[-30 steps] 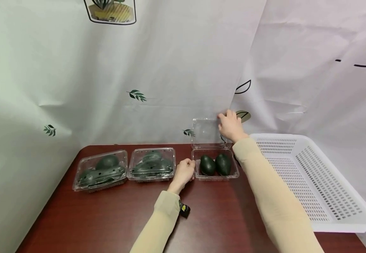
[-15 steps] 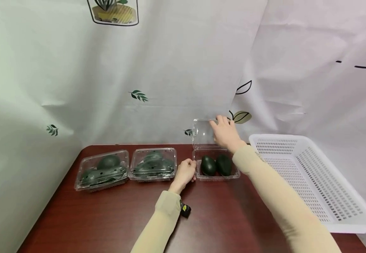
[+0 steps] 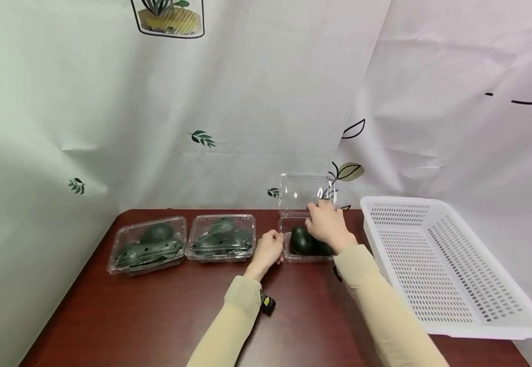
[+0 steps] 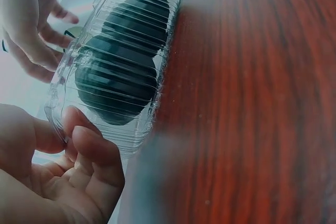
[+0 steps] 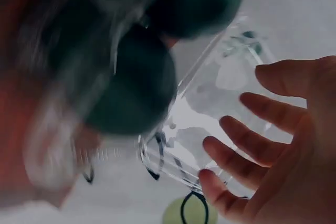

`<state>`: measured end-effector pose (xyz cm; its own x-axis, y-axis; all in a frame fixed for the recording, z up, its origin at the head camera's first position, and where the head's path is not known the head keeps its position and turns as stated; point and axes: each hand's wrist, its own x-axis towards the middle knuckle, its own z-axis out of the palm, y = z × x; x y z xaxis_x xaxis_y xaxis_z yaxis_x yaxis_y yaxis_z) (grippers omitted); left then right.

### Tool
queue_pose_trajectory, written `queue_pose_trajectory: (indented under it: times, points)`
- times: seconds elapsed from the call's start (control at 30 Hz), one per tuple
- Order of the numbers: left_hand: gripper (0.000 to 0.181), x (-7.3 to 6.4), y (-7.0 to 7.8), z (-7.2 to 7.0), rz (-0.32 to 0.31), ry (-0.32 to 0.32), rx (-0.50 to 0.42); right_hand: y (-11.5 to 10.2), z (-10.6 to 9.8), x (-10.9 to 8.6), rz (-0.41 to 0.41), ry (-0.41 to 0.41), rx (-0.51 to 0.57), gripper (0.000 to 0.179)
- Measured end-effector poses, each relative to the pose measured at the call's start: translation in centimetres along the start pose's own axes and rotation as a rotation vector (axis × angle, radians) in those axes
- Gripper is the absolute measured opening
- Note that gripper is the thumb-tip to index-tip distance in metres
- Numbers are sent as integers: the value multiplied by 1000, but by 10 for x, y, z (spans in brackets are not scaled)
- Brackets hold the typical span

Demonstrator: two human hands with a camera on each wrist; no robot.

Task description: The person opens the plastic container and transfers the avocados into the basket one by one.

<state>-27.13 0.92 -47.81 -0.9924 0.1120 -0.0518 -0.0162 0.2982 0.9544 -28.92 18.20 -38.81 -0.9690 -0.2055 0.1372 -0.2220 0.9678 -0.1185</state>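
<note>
A clear plastic clamshell box [image 3: 309, 259] stands at the table's back edge, its hinged lid [image 3: 299, 189] raised against the backdrop. Two dark green avocados [image 3: 300, 241] lie in its base; the right one is partly hidden. My left hand [image 3: 268, 248] pinches the box's left rim between thumb and fingers, and the left wrist view shows those fingertips [image 4: 94, 145] at the corner. Above the right avocado hovers my right hand [image 3: 329, 224]. In the right wrist view its fingers [image 5: 252, 140] are spread, holding nothing, with the lid behind them.
Two closed clear boxes, a middle one [image 3: 222, 238] and a left one [image 3: 148, 245], hold more avocados. A white perforated basket [image 3: 500, 326] sits on the right. Behind the table [image 3: 155, 316] hangs a patterned white cloth [image 3: 266, 92].
My right hand has come down from the top edge of the raised lid to over the avocados. The lid stays upright, and my left hand keeps its place at the rim.
</note>
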Motion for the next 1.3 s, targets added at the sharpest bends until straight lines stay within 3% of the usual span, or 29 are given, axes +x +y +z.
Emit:
queue_pose_trajectory:
  times: [0.23,0.37,0.5,0.73,1.0,1.3]
  points:
    - [31,-1,-1,1,5,3,-5,-11,11,-20,72,18,72,32]
    - [30,-1,0,2,-4,9,-1,-18,18,-29,112,-24,122,37]
    - [30,-2,4,4,-4,-13,-15,-22,22,-34,145,-5,130,42]
    - [29,-3,4,5,-16,-9,23,-22,30,-39,139,-13,78,51]
    - [28,-6,1,5,-33,-12,38,-24,44,-38,118,-113,52,62]
    - [27,-7,3,1,-31,-3,24,-26,49,-33,120,-44,62,61]
